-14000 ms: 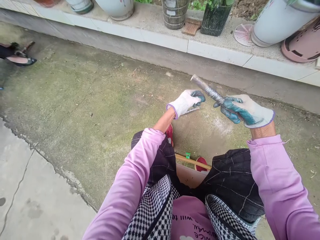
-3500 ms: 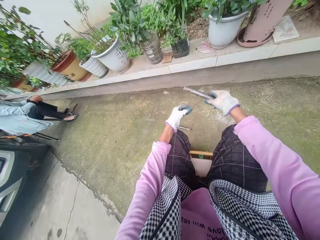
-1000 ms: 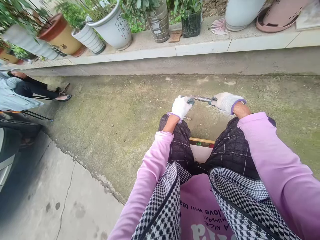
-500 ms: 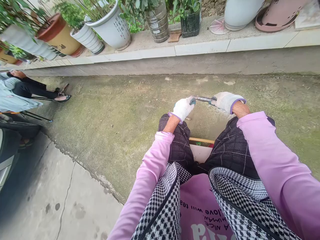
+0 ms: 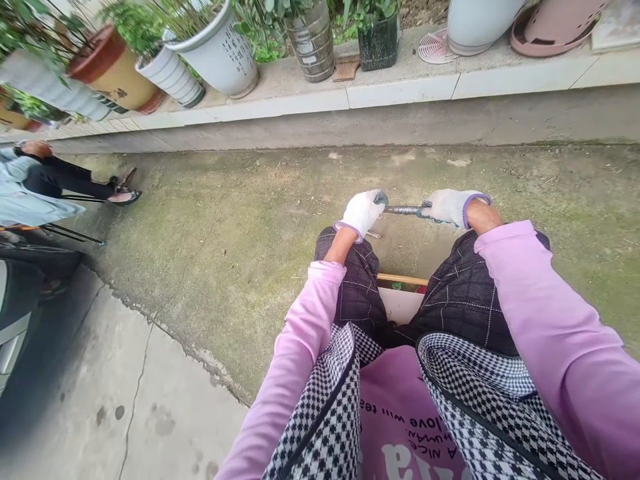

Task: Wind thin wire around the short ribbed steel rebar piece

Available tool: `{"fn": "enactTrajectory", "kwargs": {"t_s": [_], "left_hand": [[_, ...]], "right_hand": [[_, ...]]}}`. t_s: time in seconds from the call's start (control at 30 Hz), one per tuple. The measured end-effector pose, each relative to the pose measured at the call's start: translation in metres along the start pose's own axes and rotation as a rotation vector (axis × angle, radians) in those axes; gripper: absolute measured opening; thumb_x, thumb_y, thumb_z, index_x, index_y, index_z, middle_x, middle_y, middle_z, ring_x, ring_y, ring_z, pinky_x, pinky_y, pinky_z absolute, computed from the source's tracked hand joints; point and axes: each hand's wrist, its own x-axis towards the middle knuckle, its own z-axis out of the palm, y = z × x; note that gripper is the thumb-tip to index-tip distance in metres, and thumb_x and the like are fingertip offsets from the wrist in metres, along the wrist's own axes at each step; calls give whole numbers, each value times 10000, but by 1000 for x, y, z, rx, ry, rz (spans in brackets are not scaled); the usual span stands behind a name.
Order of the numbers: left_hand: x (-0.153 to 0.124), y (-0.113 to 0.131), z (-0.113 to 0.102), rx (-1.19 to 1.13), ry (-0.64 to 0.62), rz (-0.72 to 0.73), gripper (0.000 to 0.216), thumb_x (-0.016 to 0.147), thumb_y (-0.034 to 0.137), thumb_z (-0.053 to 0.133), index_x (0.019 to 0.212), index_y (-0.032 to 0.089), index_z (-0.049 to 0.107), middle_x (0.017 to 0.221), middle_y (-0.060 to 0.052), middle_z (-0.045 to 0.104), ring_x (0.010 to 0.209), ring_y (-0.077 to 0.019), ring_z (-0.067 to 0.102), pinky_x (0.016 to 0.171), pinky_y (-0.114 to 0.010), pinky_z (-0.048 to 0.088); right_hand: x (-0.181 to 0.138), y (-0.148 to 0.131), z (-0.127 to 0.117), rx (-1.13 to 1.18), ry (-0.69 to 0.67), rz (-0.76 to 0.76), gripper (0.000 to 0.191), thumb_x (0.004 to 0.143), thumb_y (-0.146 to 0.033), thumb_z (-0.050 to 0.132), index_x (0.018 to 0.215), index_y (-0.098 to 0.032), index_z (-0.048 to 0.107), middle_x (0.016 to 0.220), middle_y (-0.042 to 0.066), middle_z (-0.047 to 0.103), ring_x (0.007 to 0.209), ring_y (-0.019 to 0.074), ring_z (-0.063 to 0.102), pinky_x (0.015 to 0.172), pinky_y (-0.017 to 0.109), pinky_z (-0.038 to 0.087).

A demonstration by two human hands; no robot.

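Note:
I sit with both gloved hands out past my knees. A short grey metal rod wound with thin wire [image 5: 403,210] lies level between them. My right hand [image 5: 451,205], in a white glove, grips its right end. My left hand [image 5: 364,212] closes over its left end, so that tip is hidden. Just below my left hand a small metal piece [image 5: 373,235] lies on the concrete.
A raised ledge [image 5: 400,90] at the back carries several plant pots [image 5: 217,50] and a pink basket [image 5: 557,23]. Another person's legs [image 5: 70,183] stretch in from the left. A wooden-edged box [image 5: 400,293] sits between my knees. Cracked pavement [image 5: 125,400] lies lower left.
The rod has come down from a tilt to level, and my left hand has moved from below it onto its left end. The camera has also tipped downward.

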Motion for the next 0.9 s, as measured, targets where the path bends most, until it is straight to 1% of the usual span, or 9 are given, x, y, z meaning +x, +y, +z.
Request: {"fn": "enactTrajectory", "kwargs": {"t_s": [0.07,0.13,0.27,0.4,0.5,0.57,0.67,0.77,0.9], "left_hand": [[0,5,-5,-315,-71,-65,163,1103,95,741,1013,176,850,827,-5,755,719,-142,669,757,-249,568],[-2,9,-11,-547,-136,-147,197,1076,46,728,930,162,791,680,59,606,578,-89,516,649,-210,509],[-4,9,-23,-730,-191,-233,252,1081,7,691,894,166,747,563,111,474,487,-62,393,549,-170,407],[-2,-1,-23,-705,-128,-256,293,1095,-4,670,873,175,737,532,103,504,464,-73,415,520,-187,356],[2,-6,-18,-656,-115,-144,358,1067,-63,669,795,165,719,576,54,629,536,-67,557,618,-170,456],[4,-6,-15,-671,-123,-81,368,1041,-98,670,775,152,716,620,41,682,554,-50,582,661,-161,478],[2,0,-14,-690,-117,-122,334,1057,-65,703,806,155,715,610,53,661,508,-62,579,612,-184,458],[-2,4,-12,-678,-132,-166,302,1093,-13,734,853,168,715,579,96,580,452,-72,536,569,-203,473],[-5,2,-5,-668,-149,-136,276,1107,0,729,897,179,724,592,117,541,456,-66,463,535,-202,450]], "right_hand": [[2,1,-4,-40,74,-17,379,1199,-454,781,1132,-107,921,1055,265,897,913,348,840,740,387,531],[3,0,-7,-72,128,-28,387,1222,-415,725,1221,-91,937,1147,288,913,994,372,866,770,389,539],[-2,-2,-10,-13,94,-30,388,1229,-408,688,1224,-111,937,999,205,887,857,301,819,732,358,520],[-11,0,-9,101,20,-22,392,1225,-495,709,1106,-175,901,811,86,784,658,212,676,659,331,489],[-16,2,-10,146,2,-4,400,1236,-476,725,1028,-165,867,744,81,715,616,203,615,642,355,460],[-18,3,-11,144,12,-4,441,1245,-504,735,1001,-157,857,733,96,708,617,215,621,646,372,463],[-16,4,-13,98,51,-22,447,1245,-524,754,1016,-160,878,837,148,801,718,265,735,691,371,516],[-7,4,-12,-3,118,-27,389,1256,-447,722,1143,-142,936,1081,230,910,967,344,866,799,380,580],[4,7,-12,-80,146,4,410,1255,-394,681,1304,-93,955,1251,284,931,1121,401,904,895,409,622]]}}
